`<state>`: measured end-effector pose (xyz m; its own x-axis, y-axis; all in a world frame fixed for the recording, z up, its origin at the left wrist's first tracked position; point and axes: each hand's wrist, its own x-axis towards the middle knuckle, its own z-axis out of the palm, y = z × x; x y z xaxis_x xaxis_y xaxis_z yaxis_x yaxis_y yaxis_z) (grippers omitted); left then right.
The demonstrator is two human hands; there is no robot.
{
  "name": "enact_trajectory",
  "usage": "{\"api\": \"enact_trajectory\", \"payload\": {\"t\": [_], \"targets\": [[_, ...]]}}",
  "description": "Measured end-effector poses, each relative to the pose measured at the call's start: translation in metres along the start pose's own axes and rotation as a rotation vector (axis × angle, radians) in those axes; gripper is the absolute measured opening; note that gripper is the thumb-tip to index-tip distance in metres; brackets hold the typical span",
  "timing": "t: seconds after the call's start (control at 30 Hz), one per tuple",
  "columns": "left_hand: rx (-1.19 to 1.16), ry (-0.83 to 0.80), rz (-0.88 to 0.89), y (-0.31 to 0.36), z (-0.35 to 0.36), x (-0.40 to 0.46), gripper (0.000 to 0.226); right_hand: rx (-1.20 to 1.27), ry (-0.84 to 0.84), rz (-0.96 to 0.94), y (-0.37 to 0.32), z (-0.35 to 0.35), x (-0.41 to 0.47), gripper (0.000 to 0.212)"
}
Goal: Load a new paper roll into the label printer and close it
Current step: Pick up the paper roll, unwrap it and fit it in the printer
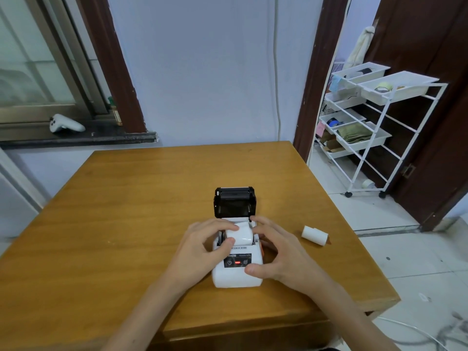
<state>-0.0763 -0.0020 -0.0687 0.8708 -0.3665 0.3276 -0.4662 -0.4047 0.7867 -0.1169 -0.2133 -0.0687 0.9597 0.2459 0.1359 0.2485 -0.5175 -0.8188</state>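
Wooden table [126,211]: one printer [238,272], two paper rolls [239,234].

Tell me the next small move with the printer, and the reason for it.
Probably press the paper roll down until it sits in the bay: both the left hand and right hand are on it, it rides above the printer body, and the lid stands open behind.

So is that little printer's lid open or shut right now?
Open. The black lid stands up behind the white printer, and a paper roll sits in the exposed bay between both hands.
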Motion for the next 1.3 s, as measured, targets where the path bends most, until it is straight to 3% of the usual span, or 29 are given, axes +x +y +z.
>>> {"api": "enact_trajectory", "payload": {"t": [0.13,0.73,0.97,1.3], "targets": [[0.035,0.014,-0.094,0.003,0.001,-0.003,0.026,-0.008,0.002,0.011,0.000,0.000,0.000,0.056],[-0.126,-0.042,-0.188,-0.011,0.001,-0.001,0.041,-0.013,0.000,0.021,0.003,0.001,0.000,0.061],[-0.262,-0.021,-0.199,-0.008,0.001,0.002,0.027,-0.023,0.005,0.034,0.003,0.001,0.000,0.066],[-0.258,-0.037,-0.084,-0.007,-0.002,-0.004,0.031,-0.023,0.005,0.013,0.001,0.001,-0.001,0.059]]}}
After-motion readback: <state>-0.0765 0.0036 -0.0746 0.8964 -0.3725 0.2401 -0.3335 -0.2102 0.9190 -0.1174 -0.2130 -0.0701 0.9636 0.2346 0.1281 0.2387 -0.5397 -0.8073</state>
